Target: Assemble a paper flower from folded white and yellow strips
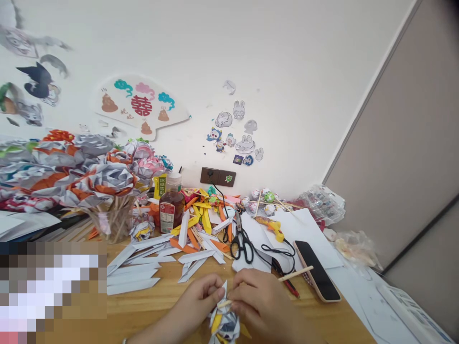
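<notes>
- Both hands meet low at the near edge of the wooden bench point(172, 296), working on a folded paper flower point(225, 325) of white, grey and yellow pieces.
- The left hand point(195, 301) has its grip pinched on the flower's left side, fingertips pressed to the paper.
- The right hand point(260, 298) pinches a thin wooden stick point(224, 303) against the top of the flower; its grip is closed on the stick.
- Just beyond the hands lie folded paper strips point(139, 270), white, orange and yellow, fanned over the bench.
- Black-handled scissors point(241, 243) rest behind the right hand, a yellow glue gun point(270, 227) to their right.
- A phone point(317, 277) lies face up at the right with another stick point(296, 274) across it.
- A bottle point(171, 203) of brown liquid stands farther back, beside a jar of finished paper flowers point(93, 184).
</notes>
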The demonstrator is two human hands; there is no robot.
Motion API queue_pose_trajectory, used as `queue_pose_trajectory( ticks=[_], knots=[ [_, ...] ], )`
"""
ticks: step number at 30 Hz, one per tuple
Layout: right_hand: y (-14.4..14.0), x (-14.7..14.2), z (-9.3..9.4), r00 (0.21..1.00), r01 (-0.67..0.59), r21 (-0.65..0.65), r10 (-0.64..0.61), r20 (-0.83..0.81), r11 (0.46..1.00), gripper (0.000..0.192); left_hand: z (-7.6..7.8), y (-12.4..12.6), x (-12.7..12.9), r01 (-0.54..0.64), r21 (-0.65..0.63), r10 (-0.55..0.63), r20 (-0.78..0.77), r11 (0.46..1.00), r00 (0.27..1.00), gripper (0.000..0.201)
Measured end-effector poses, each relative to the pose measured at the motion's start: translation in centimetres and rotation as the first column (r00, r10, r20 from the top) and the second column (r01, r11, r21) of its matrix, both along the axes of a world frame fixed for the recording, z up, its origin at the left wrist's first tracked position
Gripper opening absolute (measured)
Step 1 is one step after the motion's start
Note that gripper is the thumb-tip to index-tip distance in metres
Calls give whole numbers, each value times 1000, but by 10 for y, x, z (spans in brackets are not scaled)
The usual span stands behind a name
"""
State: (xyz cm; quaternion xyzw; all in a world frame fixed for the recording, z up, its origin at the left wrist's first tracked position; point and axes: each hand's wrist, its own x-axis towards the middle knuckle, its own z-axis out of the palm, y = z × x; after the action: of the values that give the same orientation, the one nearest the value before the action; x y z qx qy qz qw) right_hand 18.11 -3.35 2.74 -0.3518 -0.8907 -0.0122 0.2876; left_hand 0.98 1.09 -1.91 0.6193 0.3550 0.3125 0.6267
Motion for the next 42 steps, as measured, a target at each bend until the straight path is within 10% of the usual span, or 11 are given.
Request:
queue_pose_trajectory(
  ticks=[29,42],
  knots=[
    [-1,-9,-11,994,20,365,-57,93,931,34,-5,-3,2,6,8,-6,-51,1000,999,46],
    [-1,-6,-12,971,-31,279,-37,237,960,26,-7,-3,3,0,2,0,-56,1000,998,43]
  ],
)
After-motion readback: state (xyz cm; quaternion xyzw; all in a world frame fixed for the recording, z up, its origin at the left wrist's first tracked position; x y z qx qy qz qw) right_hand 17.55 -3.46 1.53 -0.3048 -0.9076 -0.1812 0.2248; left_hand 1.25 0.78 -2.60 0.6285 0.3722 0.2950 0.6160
